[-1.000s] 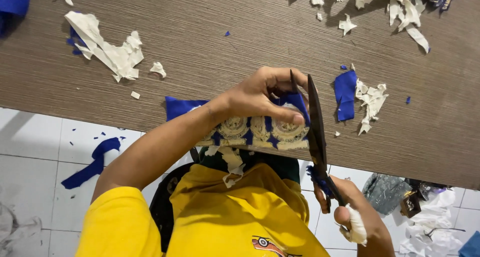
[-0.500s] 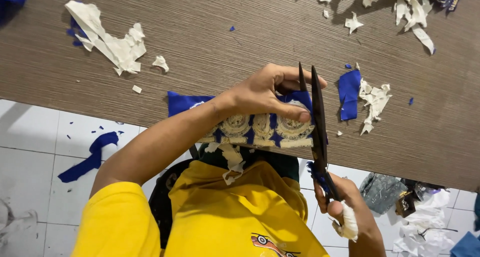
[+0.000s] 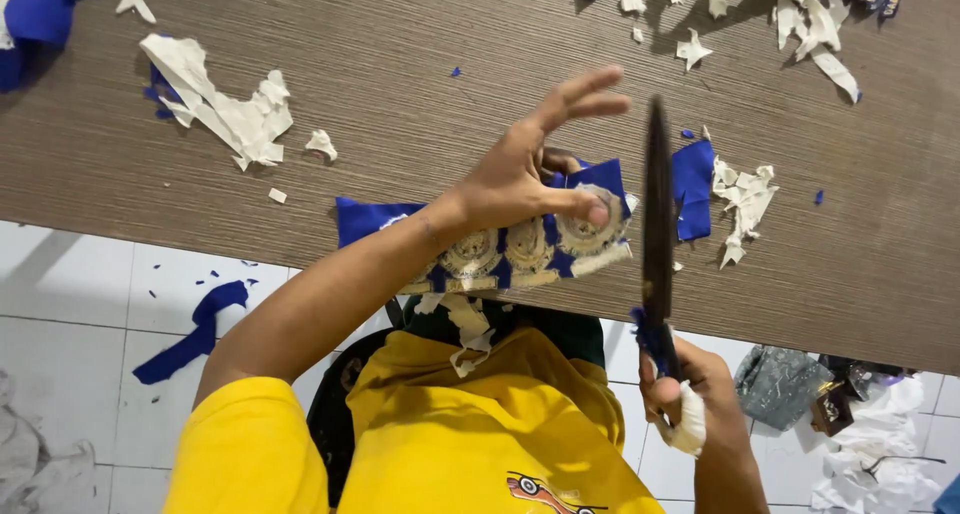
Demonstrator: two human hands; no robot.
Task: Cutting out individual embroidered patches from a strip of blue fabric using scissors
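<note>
Where the brown table [image 3: 400, 94] ends at its near edge, lies a blue fabric strip [image 3: 520, 239] bearing a row of gold emblems, partly overhanging that edge. On the strip, rests the left hand [image 3: 525, 169], thumb pressing one emblem near the strip's right end, the other fingers spread wide and lifted, gripping nothing. Just right of the strip, stand long dark scissors [image 3: 657, 214], blades together and pointing away across the table, handles wrapped in blue. Below the strip's right end, off the table edge, grips the right hand [image 3: 690, 394], fist wrapped round those handles, a white bandage on one finger. Right of the strip, a blue scrap [image 3: 692, 189] and pale paper scraps [image 3: 745, 199]; far left of it, a larger pile of pale scraps [image 3: 225, 114]. Below the strip's left end, on the white tiled floor [image 3: 70, 294], a blue offcut [image 3: 195, 329].
</note>
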